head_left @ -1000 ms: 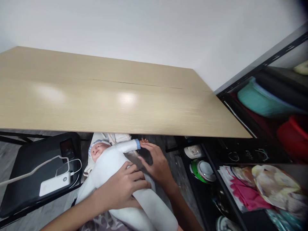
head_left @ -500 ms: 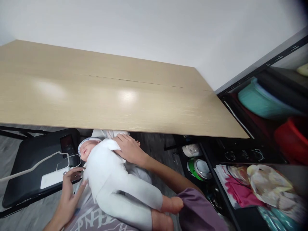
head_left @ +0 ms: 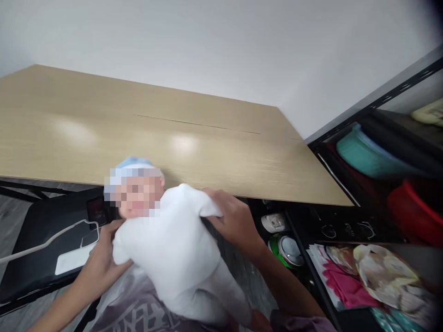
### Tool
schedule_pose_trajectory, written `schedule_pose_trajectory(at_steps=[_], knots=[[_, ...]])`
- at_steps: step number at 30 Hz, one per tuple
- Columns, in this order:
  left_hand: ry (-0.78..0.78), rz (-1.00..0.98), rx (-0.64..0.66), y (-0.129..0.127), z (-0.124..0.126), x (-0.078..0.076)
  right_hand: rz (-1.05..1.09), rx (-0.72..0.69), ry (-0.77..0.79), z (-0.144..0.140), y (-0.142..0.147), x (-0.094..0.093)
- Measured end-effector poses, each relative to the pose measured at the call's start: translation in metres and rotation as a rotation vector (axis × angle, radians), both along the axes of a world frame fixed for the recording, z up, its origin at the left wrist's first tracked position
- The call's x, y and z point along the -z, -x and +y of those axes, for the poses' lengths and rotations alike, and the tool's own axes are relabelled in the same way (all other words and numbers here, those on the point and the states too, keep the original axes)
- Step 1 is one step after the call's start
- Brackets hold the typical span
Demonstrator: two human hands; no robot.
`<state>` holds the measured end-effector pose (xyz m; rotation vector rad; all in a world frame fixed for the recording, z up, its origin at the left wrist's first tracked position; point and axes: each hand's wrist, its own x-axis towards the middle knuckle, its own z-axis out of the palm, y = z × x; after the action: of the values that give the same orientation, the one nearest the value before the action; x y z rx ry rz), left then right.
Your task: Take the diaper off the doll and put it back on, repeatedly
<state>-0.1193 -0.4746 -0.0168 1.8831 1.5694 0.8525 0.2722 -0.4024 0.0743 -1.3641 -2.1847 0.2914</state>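
Left hand (head_left: 98,263) cups doll (head_left: 173,240) at shoulder, fingers curled onto white suit. Right hand (head_left: 235,221) clenches doll's other shoulder, wrist bent. Doll upright between hands, head just before desk (head_left: 221,147) edge.

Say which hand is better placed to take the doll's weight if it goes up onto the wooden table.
Probably the right hand: it grips the white-suited baby doll at the shoulder, just below the light wooden table edge. The left hand only cups the doll's other side, lower down.
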Motion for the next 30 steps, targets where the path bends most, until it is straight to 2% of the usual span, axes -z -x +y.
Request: schedule_pose_trajectory(at_steps=[2, 4, 6, 8, 12, 17, 22, 30], knots=[[0.012, 0.104, 0.134, -0.010, 0.043, -0.029, -0.029, 0.133, 0.037, 0.008, -0.017, 0.004], [0.031, 0.188, 0.203, -0.025, 0.090, -0.053, -0.049, 0.252, 0.057, 0.022, -0.030, 0.014], [0.033, 0.277, 0.250, -0.043, 0.135, -0.066, -0.052, 0.339, 0.058, 0.039, -0.041, 0.027], [0.020, 0.327, 0.277, -0.057, 0.174, -0.071, -0.037, 0.388, 0.045, 0.056, -0.052, 0.041], [-0.056, 0.452, 0.234, -0.069, 0.230, -0.067, 0.005, 0.392, 0.005, 0.086, -0.069, 0.063], [-0.138, 0.571, 0.133, -0.071, 0.277, -0.062, 0.030, 0.400, -0.060, 0.133, -0.078, 0.079], [-0.220, 0.629, 0.073, -0.075, 0.333, -0.051, 0.004, 0.392, -0.099, 0.199, -0.079, 0.086], [-0.343, 0.635, 0.004, -0.073, 0.440, -0.032, -0.055, 0.387, -0.153, 0.306, -0.087, 0.095]])
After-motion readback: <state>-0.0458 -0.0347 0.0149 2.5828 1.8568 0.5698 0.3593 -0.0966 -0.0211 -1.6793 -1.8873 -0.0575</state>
